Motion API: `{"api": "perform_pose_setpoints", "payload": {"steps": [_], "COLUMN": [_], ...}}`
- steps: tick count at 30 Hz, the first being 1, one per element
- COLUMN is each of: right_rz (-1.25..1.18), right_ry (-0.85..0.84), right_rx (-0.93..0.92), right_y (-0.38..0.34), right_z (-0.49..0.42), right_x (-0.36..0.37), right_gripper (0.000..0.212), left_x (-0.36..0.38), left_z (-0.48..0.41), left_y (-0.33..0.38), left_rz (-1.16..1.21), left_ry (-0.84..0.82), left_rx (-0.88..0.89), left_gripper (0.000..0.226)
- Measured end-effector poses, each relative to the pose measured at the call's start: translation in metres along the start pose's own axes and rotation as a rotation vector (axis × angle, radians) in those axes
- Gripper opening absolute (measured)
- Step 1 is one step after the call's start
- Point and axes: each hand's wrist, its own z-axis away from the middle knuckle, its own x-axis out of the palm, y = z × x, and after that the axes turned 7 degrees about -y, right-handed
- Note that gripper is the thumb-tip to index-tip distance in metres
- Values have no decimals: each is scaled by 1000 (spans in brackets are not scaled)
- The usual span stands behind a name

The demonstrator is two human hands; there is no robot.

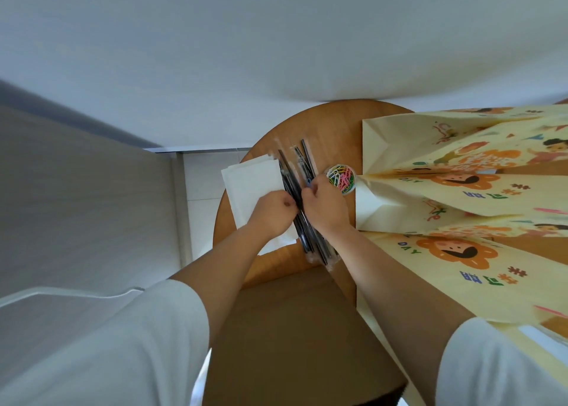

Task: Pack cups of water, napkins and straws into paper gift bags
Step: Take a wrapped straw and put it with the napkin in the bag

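Several dark straws in clear wrappers [299, 172] lie in a bundle on the round wooden table [332, 129]. Left of them sits a stack of white napkins [249, 184]. My left hand [273, 212] rests over the napkins with its fingers curled at the straws' left side. My right hand [324, 204] has its fingers curled over the straws from the right, pinching at them. Yellow paper gift bags [461, 172] with cartoon prints stand to the right. No cups of water are in view.
A small clear tub of coloured paper clips [341, 176] sits between the straws and the bags. A brown chair seat [295, 328] lies below the table edge. White wall behind, tiled floor at left.
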Motion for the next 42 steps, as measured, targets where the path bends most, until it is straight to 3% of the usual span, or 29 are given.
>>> {"api": "perform_pose_setpoints", "payload": {"steps": [5, 10, 13, 17, 26, 29, 31, 32, 34, 36, 39, 40, 42], "right_rz": [-60, -43, -89, -381, -480, -438, -418, -405, -356, -281, -111, -27, 144], "right_ry": [-153, -219, -180, -111, -5, 25, 39, 33, -22, -93, -119, -100, -43], "right_rx": [-76, -208, -296, -410, -513, -535, -548, -551, -551, -559, -609, -636, -718], "right_y": [-8, -15, -15, -15, 7, 20, 32, 38, 52, 61, 63, 63, 62], "right_z": [24, 73, 118, 190, 282, 299, 310, 314, 323, 331, 336, 335, 331], "right_x": [-14, -34, -43, -60, -75, -77, -76, -75, -72, -65, -50, -44, -34], "right_gripper": [19, 20, 20, 14, 14, 9, 9, 9, 10, 16, 20, 18, 14], "left_x": [-8, -4, 7, 25, 63, 75, 90, 97, 110, 120, 131, 132, 133], "left_z": [32, 90, 133, 199, 296, 312, 325, 328, 335, 336, 324, 318, 305], "left_y": [13, 24, 30, 38, 26, 4, -15, -25, -41, -45, -33, -30, -24], "left_rz": [100, 76, 208, 528, 407, 422, 506, 476, 139, -166, -219, -199, -206], "left_ry": [91, 244, 308, 302, 505, 650, 650, 613, 546, 595, 688, 717, 762], "left_rx": [132, 290, 331, 375, 419, 363, 348, 354, 316, 289, 310, 318, 311], "left_gripper": [43, 18, 14, 16, 11, 23, 32, 38, 49, 70, 94, 94, 70]}}
